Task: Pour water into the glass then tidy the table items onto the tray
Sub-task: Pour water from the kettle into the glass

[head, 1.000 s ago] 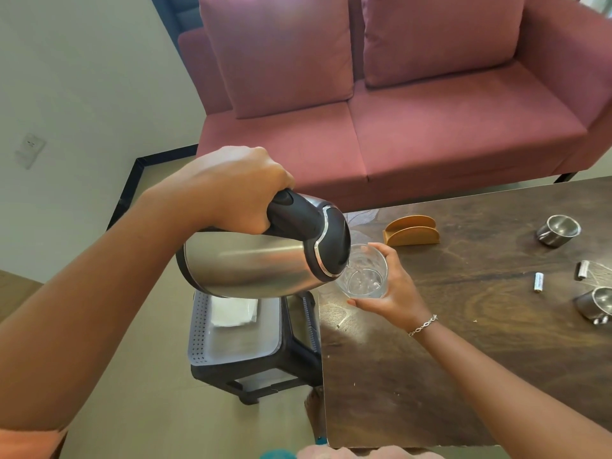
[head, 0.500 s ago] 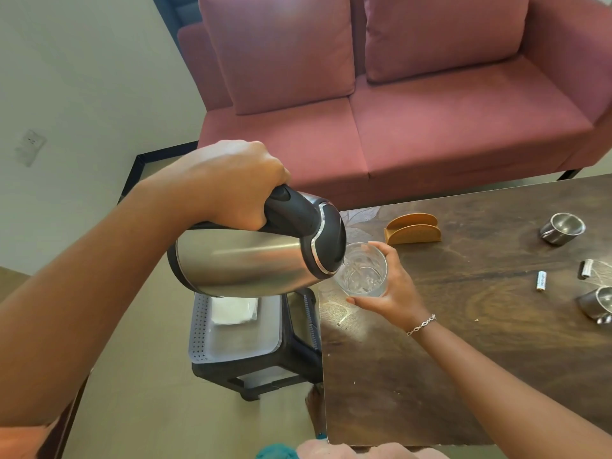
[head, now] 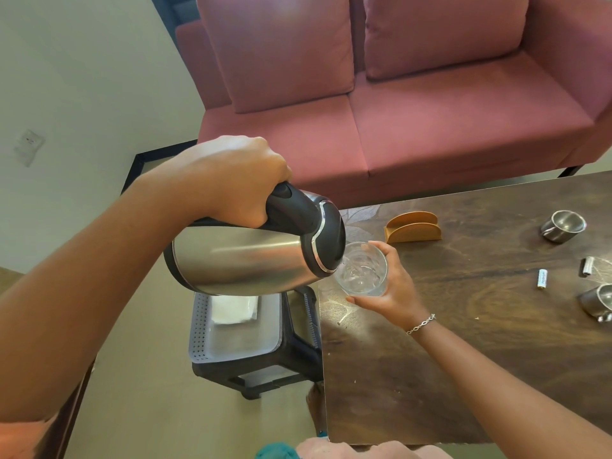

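— Steel kettle (head: 251,260) is what matters just left of the frame's centre. It is tipped almost flat, its long axis running left to right, base toward the left, black lid end meeting the rim of the glass (head: 362,269) at centre frame.

— Which hand has what?

— Left hand (head: 231,183) is wrapped fully round the black handle on top of the kettle, fingers curled under, forearm coming in from the lower left. Right hand (head: 392,286) cups the glass from its right side, fingers curled round the wall, thumb toward the bottom of the frame, forearm entering from the lower right.

— Is the glass on the table (head: 480,359)?

— It sits over the table's left edge; I cannot tell whether its base rests on the wood or is lifted. Water shows inside it, but the level is hard to read.

— And the tidying?

— Not begun, by my reckoning. The tray (head: 198,332) is the pale perforated one on a dark stool (head: 298,359), lower centre, directly below the kettle and off the table's left edge. The wooden holder (head: 414,228), two steel cups (head: 563,225) (head: 597,301) and two batteries (head: 541,278) (head: 588,265) lie toward the right edge, nearer the right hand.

— So the next move?

— Probably righting the kettle, spout away from the rim, before letting go of the glass.
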### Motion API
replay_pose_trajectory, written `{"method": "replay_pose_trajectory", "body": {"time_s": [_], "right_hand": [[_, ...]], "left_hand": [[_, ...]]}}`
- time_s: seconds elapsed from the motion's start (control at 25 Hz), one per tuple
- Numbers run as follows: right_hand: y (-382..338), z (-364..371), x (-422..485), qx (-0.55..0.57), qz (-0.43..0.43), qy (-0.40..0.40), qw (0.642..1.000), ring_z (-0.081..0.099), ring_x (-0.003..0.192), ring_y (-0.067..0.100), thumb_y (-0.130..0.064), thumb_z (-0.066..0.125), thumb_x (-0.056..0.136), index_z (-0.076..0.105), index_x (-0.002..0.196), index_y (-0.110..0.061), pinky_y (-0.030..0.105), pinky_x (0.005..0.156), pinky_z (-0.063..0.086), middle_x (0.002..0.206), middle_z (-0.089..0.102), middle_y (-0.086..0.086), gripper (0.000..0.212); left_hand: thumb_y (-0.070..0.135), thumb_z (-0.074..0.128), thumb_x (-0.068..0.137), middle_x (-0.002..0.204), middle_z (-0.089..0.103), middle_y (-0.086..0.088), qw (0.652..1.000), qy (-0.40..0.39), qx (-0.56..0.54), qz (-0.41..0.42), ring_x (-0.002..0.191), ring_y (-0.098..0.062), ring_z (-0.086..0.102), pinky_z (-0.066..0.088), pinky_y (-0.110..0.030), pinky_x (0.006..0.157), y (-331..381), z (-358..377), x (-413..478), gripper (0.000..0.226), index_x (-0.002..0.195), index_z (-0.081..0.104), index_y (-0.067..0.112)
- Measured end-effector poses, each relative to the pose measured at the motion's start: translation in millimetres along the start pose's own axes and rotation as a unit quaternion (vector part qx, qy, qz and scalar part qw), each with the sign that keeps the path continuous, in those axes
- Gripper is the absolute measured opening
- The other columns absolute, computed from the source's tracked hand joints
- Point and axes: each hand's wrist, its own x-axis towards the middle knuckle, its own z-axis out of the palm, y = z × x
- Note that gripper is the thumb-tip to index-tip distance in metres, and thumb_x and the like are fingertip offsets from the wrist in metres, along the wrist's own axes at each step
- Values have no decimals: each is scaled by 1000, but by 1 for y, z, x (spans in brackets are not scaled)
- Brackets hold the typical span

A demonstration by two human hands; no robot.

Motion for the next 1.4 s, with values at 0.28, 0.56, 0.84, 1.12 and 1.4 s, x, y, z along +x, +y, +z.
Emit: {"method": "replay_pose_trajectory", "body": {"time_s": [0.28,0.56,0.84,1.12,1.4], "right_hand": [[1,0,-1,-3,0,3,1000,46,112,14,-25,87,56,30,132,-17,26,93,44,123,40,-8,95],[2,-1,-2,3,6,-1,1000,46,111,12,-27,87,54,31,132,-14,9,86,39,123,41,-6,97],[2,-3,-4,2,4,0,1000,46,111,13,-29,85,54,31,132,-14,12,87,40,124,42,-4,96],[2,-5,-3,1,2,6,1000,46,111,13,-37,80,51,32,132,-14,18,90,42,123,41,-6,97],[2,-3,-4,-14,6,-3,1000,43,111,11,-26,87,55,30,133,-13,6,85,35,131,43,4,97]], "left_hand": [[11,60,65,50,39,2,1000,-1,-8,4,51,-21,41,34,-26,50,-1,0,1,32,52,32,21],[10,60,64,50,41,2,1000,-5,-18,7,51,-20,42,37,-27,50,-1,-1,2,33,51,32,22],[12,60,65,53,43,3,1000,-23,-19,2,54,-21,47,38,-27,51,2,-1,4,30,52,35,22],[12,59,64,54,43,1,1000,-25,-17,-1,58,-27,50,43,-30,54,5,-4,6,29,52,35,21],[11,60,63,53,43,2,999,-32,-15,-2,55,-24,48,42,-29,52,6,-6,6,27,53,36,21]]}}
